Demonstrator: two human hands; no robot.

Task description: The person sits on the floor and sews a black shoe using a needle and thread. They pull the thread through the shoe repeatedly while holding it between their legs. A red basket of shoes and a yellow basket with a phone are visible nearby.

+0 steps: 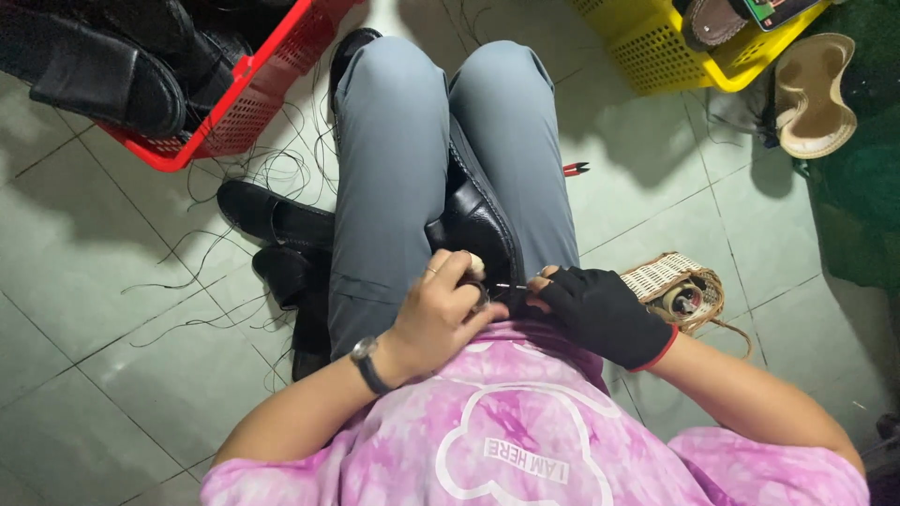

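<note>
Head view, looking straight down at a seated person's lap.

Black leather shoe (pixel 478 220) is clamped between the knees, toe pointing away, heel end toward the body, resting against the grey trousers (pixel 394 169).

Left hand (pixel 445 309): bare, ring on one finger, wristwatch (pixel 366 361) at the wrist. Fingers curled closed around a small light-handled tool (pixel 476 267), pressed against the near edge of the shoe.

Right hand (pixel 595 309): in a black fingerless glove with red cuff edge. Fingertips pinched shut on a thin needle (pixel 511 287) that spans the short gap between the two hands, right at the shoe's rear edge. Needle is tiny here, so it's probably a needle, not certain; any thread on it is too fine to make out.

Around, on the tiled floor (pixel 141 309):
- two more black shoes (pixel 277 220) just left of the left leg, loose black thread strands scattered around them
- red plastic basket (pixel 253 94) upper left, holding black shoes
- yellow plastic basket (pixel 656 52) upper right, brown footwear in it
- tan insoles (pixel 816 94) far right, beside the yellow basket
- red-handled pliers (pixel 575 169) on the floor just right of the right knee
- small woven basket (pixel 680 286) touching the gloved hand's outer side, spool inside
</note>
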